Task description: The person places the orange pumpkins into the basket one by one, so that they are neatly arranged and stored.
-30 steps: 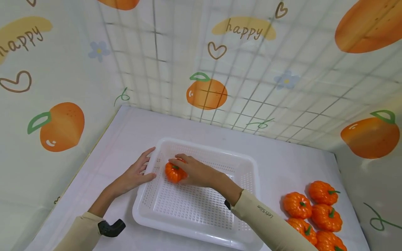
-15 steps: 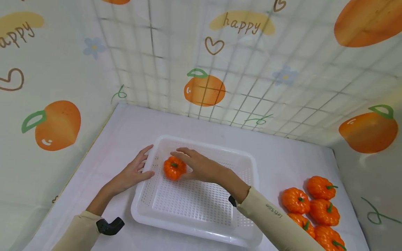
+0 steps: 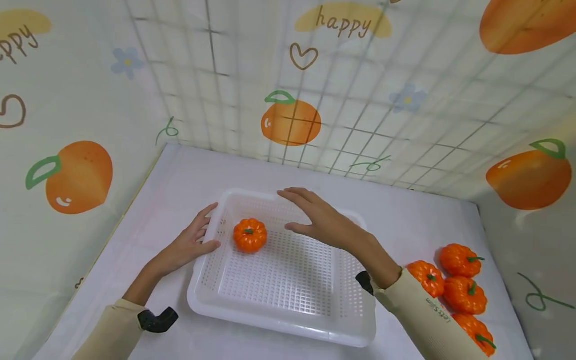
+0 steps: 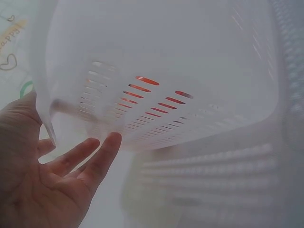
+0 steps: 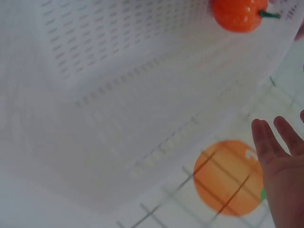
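In the head view a small orange toy pumpkin (image 3: 249,242) with a green stem sits in the far left corner of a white perforated plastic basket (image 3: 288,330). My left hand (image 3: 182,252) rests at the basket's left side, fingers spread along the rim. The left wrist view shows its fingertips (image 4: 113,138) right at the outer wall, with orange showing through the slots. Over the back of the basket my right hand (image 3: 326,220) hovers with fingers extended and nothing held. It also shows in the right wrist view, where the pumpkin (image 5: 237,14) lies at the top.
Several more toy pumpkins (image 3: 465,295) lie grouped on the white table (image 3: 189,175) right of the basket, partly hidden by the right sleeve (image 3: 427,315). Fruit-printed white curtain walls (image 3: 360,100) enclose the table at the back and sides.
My right hand has let go of the pumpkin in the basket and moved up and to the right. The left hand has stayed at the rim. The view has shifted slightly.
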The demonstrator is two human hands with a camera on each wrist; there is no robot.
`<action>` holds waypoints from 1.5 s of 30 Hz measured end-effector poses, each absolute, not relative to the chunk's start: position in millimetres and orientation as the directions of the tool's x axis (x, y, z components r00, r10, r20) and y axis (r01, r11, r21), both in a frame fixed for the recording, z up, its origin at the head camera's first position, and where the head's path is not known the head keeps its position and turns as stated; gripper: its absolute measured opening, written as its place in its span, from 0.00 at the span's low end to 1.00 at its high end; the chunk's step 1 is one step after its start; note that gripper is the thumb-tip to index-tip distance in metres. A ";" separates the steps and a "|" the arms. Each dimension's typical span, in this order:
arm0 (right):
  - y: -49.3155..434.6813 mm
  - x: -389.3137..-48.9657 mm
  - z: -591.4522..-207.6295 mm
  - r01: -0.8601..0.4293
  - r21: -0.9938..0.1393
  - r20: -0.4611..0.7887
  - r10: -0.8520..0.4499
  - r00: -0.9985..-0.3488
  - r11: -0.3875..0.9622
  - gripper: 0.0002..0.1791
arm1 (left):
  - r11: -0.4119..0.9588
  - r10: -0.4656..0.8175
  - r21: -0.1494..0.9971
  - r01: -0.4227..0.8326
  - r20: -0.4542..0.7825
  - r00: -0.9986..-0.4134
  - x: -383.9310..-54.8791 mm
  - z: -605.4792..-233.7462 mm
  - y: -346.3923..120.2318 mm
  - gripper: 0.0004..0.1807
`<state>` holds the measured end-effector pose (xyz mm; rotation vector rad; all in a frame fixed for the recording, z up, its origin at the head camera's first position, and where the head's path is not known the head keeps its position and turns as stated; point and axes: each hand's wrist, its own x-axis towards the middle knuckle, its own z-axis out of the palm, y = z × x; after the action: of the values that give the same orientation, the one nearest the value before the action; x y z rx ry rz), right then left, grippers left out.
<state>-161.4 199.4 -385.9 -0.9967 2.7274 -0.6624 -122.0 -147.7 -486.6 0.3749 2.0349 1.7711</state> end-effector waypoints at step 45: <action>504.4 -94.3 -386.3 0.022 -0.468 -0.025 0.012 -1.000 0.883 0.48 | 0.160 0.468 0.985 -0.073 -0.140 -0.873 -119.8 -485.1 -145.7 0.48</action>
<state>-94.3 504.4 -386.3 0.0277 3.0274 -0.7534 -119.8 -145.7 -485.1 0.3752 2.0292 1.7599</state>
